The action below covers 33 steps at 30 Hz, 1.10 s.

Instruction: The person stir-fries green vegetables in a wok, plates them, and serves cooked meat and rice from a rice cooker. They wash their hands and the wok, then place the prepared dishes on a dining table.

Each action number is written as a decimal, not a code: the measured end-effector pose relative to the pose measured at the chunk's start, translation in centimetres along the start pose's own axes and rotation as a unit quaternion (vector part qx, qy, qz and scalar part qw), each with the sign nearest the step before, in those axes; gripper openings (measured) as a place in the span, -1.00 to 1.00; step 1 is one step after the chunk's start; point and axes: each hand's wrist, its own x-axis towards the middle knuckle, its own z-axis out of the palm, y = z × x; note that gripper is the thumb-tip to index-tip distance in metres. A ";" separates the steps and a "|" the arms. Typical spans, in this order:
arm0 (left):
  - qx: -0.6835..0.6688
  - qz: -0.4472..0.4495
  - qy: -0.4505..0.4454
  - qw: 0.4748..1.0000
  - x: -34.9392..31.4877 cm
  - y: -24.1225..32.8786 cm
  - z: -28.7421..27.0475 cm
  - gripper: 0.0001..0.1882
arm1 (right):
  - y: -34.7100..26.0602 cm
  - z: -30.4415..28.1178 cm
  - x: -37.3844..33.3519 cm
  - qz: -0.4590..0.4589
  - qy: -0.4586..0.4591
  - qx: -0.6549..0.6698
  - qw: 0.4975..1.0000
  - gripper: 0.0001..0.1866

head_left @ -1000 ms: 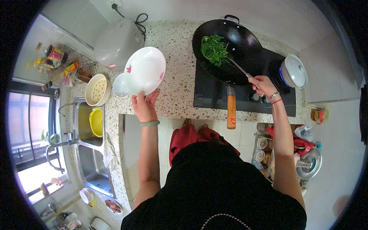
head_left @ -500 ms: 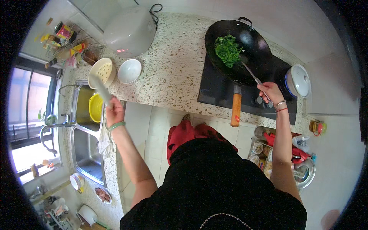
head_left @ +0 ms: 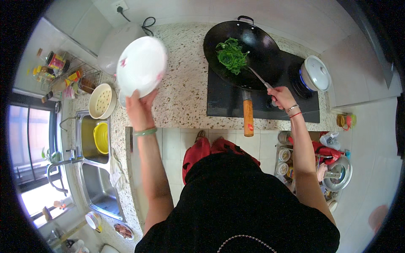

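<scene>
Pink-flowered white plate [head_left: 142, 65] held up, greens [head_left: 232, 55] in wok [head_left: 265, 46], pink-labelled jar [head_left: 55, 61]

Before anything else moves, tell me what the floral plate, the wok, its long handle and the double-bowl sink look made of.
Floral plate: probably glazed ceramic, glossy white with pink motifs.
Wok: likely iron or steel, dark with sheen; coating unclear.
Long handle: apparently wood, smooth orange-brown.
Double-bowl sink: likely stainless steel, silvery with soft reflections.
</scene>
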 end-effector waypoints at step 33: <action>0.133 -0.151 -0.171 0.965 1.9 -9.8 10.5 -0.52 | -2.3 -3.4 -9.0 -0.037 0.075 0.140 0.987 -0.67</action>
